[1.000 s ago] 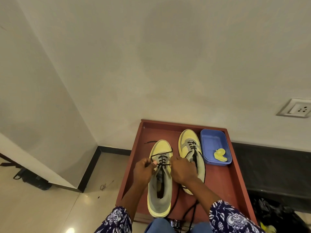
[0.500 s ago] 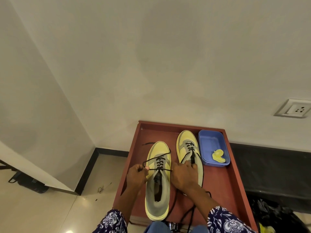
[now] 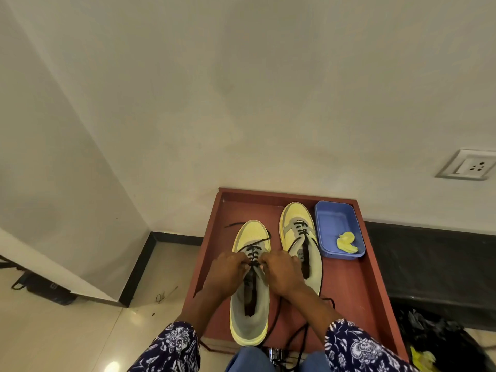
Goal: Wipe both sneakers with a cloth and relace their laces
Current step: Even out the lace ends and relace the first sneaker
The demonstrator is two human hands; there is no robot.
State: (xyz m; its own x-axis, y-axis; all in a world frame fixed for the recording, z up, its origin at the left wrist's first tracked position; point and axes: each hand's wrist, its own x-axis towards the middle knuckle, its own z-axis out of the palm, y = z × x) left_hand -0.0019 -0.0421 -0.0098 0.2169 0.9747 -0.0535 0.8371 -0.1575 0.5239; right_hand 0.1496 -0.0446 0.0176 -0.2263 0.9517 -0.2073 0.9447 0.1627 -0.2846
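Two yellow-and-grey sneakers stand side by side on a red-brown tray table (image 3: 357, 285). The left sneaker (image 3: 249, 312) is nearer me, and its black lace (image 3: 253, 252) is threaded through the upper eyelets. My left hand (image 3: 228, 272) and my right hand (image 3: 281, 272) meet over its tongue, each pinching the lace at the eyelets. The right sneaker (image 3: 300, 237) lies just beyond my right hand, with loose black lace trailing toward me. A crumpled yellow cloth (image 3: 346, 242) lies in a blue tub (image 3: 332, 218).
The table stands against a pale wall with a socket (image 3: 467, 165) at the right. A black ledge (image 3: 434, 264) runs to the right, with dark bags (image 3: 440, 339) below it. Tiled floor (image 3: 67, 331) lies to the left, beside a wall corner.
My left hand was pulling the lace out to the left; both hands have now come together at the middle of the left sneaker's lacing. The lace loop there has tightened.
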